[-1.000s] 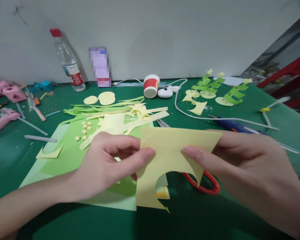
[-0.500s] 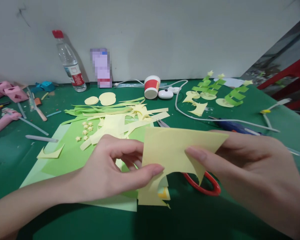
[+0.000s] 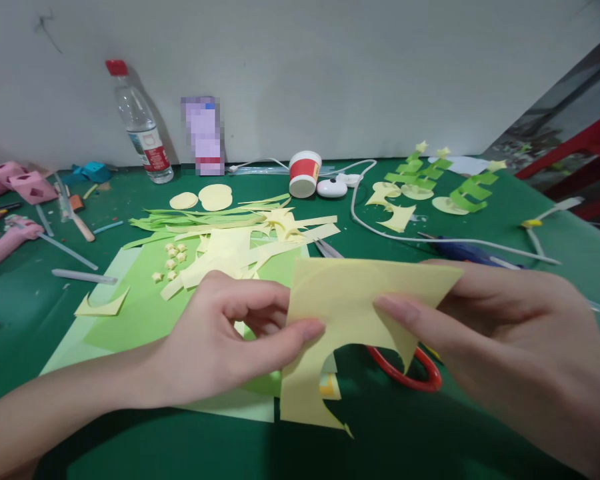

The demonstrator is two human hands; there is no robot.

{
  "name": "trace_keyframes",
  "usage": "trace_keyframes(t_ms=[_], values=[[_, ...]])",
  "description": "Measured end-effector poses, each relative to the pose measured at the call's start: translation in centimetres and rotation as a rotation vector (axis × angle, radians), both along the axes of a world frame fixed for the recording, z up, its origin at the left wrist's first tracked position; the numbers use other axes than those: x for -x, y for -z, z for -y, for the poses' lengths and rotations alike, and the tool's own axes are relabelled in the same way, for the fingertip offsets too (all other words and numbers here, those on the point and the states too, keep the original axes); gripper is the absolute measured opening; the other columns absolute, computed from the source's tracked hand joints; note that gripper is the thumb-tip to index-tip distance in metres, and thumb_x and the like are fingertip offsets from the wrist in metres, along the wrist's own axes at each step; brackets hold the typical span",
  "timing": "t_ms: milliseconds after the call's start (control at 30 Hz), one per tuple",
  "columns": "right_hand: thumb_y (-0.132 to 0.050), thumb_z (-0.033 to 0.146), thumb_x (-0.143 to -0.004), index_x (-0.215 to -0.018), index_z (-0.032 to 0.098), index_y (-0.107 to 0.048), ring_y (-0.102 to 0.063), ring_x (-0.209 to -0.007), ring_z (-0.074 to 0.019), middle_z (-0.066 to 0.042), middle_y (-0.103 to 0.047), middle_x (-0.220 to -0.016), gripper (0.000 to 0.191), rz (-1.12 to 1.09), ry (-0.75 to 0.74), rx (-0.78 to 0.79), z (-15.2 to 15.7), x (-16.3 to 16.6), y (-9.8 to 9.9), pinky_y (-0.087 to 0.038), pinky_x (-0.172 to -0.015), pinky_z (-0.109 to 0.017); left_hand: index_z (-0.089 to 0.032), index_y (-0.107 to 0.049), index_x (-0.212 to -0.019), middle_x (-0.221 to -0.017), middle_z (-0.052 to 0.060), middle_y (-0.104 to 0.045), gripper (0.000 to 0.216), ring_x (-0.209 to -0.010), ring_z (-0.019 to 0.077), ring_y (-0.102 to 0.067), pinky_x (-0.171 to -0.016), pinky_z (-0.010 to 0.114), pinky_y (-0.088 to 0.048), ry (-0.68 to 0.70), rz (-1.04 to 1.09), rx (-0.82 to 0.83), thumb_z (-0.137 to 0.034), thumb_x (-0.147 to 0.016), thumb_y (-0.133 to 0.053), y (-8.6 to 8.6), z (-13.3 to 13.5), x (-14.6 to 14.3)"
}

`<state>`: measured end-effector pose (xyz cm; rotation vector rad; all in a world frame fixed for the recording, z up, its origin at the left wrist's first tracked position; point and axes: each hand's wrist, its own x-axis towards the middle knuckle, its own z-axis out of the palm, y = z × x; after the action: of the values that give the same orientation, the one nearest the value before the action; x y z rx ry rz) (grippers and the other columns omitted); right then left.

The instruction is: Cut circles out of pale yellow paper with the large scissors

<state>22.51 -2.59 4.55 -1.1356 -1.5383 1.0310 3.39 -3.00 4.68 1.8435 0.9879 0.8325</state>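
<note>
A sheet of pale yellow paper (image 3: 347,300) with a rounded piece cut out of its lower edge is held up in front of me. My left hand (image 3: 240,340) pinches its left side, thumb on the near face. On the right, my right hand (image 3: 500,340) grips the sheet with the thumb in front and the fingers behind. Below the paper lie scissors with red handles (image 3: 430,381), their blades (image 3: 327,249) showing past its top edge. Green sheets (image 3: 125,320) lie beyond my left hand, bearing yellow scraps and several small folded stars (image 3: 171,264).
A water bottle (image 3: 145,133), a paper cup (image 3: 305,175) and a white earphone case (image 3: 331,188) stand along the wall. A white cable (image 3: 430,240) crosses the right side near a blue-handled tool (image 3: 470,253). Green paper plants (image 3: 473,193) stand back right; pink folded pieces (image 3: 33,187) lie left.
The yellow paper has shifted slightly right and tilted a little, its lower left part now hanging lower. Both hands keep their hold on it; the table things stay put.
</note>
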Motion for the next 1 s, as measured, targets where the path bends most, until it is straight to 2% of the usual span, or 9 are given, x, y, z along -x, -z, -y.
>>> trace_keyframes(t_ms=[133,233,367,467,633,833,1000], values=[[-0.063,0.024,-0.066,-0.047,0.024,-0.061,-0.045,-0.037,-0.0098,0.004,-0.055,-0.042,0.019,0.086,-0.013,-0.065,-0.2,-0.1,-0.3,-0.035,-0.030,-0.018,-0.012,-0.059,-0.065,-0.058,0.002,-0.060,0.021,-0.053,0.0101,-0.054,-0.046,0.017,-0.043,0.068,0.007,0.108,-0.026,-0.081,-0.054,0.1,-0.1,0.0],[-0.059,0.028,-0.069,-0.046,0.021,-0.055,-0.042,-0.035,-0.0100,0.003,-0.049,-0.041,0.024,0.155,-0.170,-0.017,-0.3,-0.4,-0.2,-0.032,-0.030,-0.020,-0.014,-0.060,-0.078,-0.065,0.000,-0.059,0.013,-0.057,0.0089,-0.052,-0.049,0.017,-0.042,0.225,-0.020,0.223,-0.022,-0.082,-0.051,-0.2,-0.4,0.1],[-0.054,0.028,-0.072,-0.050,0.019,-0.048,-0.036,-0.038,-0.0074,0.004,-0.039,-0.046,0.025,0.228,-0.370,0.137,-0.5,-0.7,-0.1,-0.026,-0.032,-0.020,-0.014,-0.051,-0.064,-0.054,-0.004,-0.047,0.024,-0.047,0.0051,-0.041,-0.041,0.014,-0.032,0.369,-0.084,0.318,-0.026,-0.084,-0.047,-0.4,-0.7,0.0],[-0.053,0.026,-0.071,-0.050,0.019,-0.041,-0.032,-0.040,-0.0060,0.006,-0.031,-0.049,0.026,0.226,-0.411,0.221,-0.5,-0.7,-0.1,-0.021,-0.033,-0.020,-0.014,-0.044,-0.057,-0.051,-0.005,-0.040,0.032,-0.045,0.0043,-0.036,-0.041,0.016,-0.028,0.386,-0.107,0.292,-0.028,-0.086,-0.045,-0.2,-0.8,-0.2],[-0.053,0.022,-0.066,-0.049,0.019,-0.036,-0.032,-0.039,-0.0053,0.006,-0.033,-0.047,0.024,0.156,-0.455,0.339,-0.7,-0.6,-0.3,-0.022,-0.033,-0.018,-0.014,-0.044,-0.057,-0.054,-0.003,-0.043,0.031,-0.050,0.0065,-0.039,-0.046,0.018,-0.031,0.433,-0.112,0.259,-0.026,-0.086,-0.045,0.2,-0.9,-0.3],[-0.051,0.015,-0.059,-0.048,0.019,-0.035,-0.033,-0.041,-0.0047,0.007,-0.033,-0.048,0.020,0.145,-0.490,0.426,-1.3,-0.5,-0.2,-0.022,-0.034,-0.017,-0.015,-0.042,-0.060,-0.058,-0.002,-0.043,0.029,-0.060,0.0106,-0.040,-0.062,0.023,-0.034,0.470,-0.148,0.165,-0.025,-0.087,-0.043,0.3,-1.1,-0.5],[-0.050,0.014,-0.060,-0.048,0.019,-0.035,-0.032,-0.041,-0.0046,0.007,-0.032,-0.047,0.020,0.125,-0.503,0.439,-1.5,-0.4,0.0,-0.022,-0.036,-0.018,-0.016,-0.038,-0.059,-0.056,-0.002,-0.037,0.034,-0.058,0.0105,-0.037,-0.056,0.024,-0.030,0.449,-0.185,0.223,-0.031,-0.089,-0.039,0.5,-1.1,-0.4]])
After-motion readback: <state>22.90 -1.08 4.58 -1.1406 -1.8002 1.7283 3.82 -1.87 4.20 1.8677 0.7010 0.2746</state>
